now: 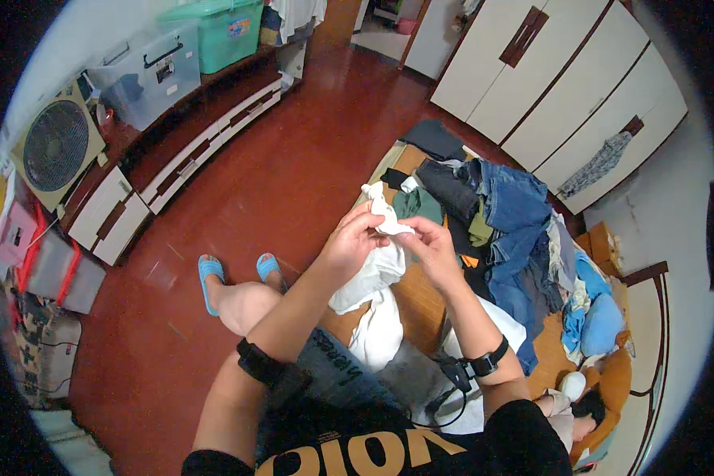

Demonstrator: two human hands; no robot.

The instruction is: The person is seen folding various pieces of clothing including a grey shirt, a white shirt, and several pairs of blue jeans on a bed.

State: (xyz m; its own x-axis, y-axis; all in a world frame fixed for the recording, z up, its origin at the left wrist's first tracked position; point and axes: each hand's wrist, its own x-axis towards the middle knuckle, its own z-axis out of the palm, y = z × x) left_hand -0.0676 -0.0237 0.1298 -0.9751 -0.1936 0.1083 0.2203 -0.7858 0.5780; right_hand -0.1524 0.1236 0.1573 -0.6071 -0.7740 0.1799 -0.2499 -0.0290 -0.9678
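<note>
Before me, my left hand and my right hand pinch a white cloth garment between fingers and thumbs. A bunched end of it rises above my left fingers; its exact kind cannot be told. More white fabric hangs or lies below my hands, over the bed edge and near my lap. I cannot tell whether it is the same piece. Just beyond my hands lies a dark green cloth, with a small black cloth beside it.
Jeans and other clothes are heaped on the bed to the right. A person lies at the lower right beside a brown plush toy. Storage boxes and a fan stand left; a wardrobe is at the back right.
</note>
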